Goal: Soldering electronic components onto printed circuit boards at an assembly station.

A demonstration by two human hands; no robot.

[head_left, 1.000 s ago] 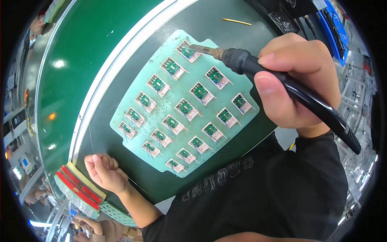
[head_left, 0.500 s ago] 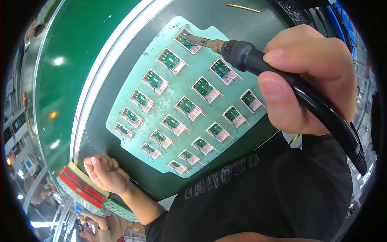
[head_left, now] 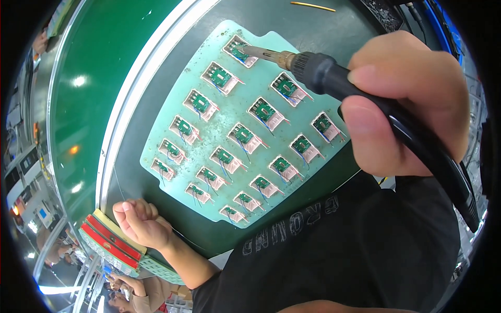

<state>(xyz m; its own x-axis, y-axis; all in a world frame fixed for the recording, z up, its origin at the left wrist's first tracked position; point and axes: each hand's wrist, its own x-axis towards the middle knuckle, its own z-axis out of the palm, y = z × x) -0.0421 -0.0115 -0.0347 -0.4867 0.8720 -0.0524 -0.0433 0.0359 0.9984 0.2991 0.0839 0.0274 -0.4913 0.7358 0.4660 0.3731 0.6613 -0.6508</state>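
My right hand [head_left: 409, 104] grips a black soldering iron [head_left: 360, 86] with a metal barrel. Its tip reaches into the topmost white housing [head_left: 240, 51], over the small green circuit board inside; the exact contact point is too small to make out. That housing sits in a pale green tray [head_left: 209, 135] holding rows of similar housings, each with a green board and thin blue and red wires. Left of the tray's lower corner, my left hand [head_left: 138, 221] is closed, fingers curled in a pinch. A faint thin wire [head_left: 118, 182] rises from its fingertips.
A white rail [head_left: 117, 99] curves along the left, beside a green surface [head_left: 99, 57]. Red and yellow stacked strips [head_left: 112, 240] lie past my left hand. A thin brass-coloured stick [head_left: 313, 6] rests beyond the tray. Another person's arm [head_left: 133, 284] shows at lower left.
The view has shifted slightly. My right hand still holds the iron at the same topmost housing, and my left hand stays closed beside the tray.
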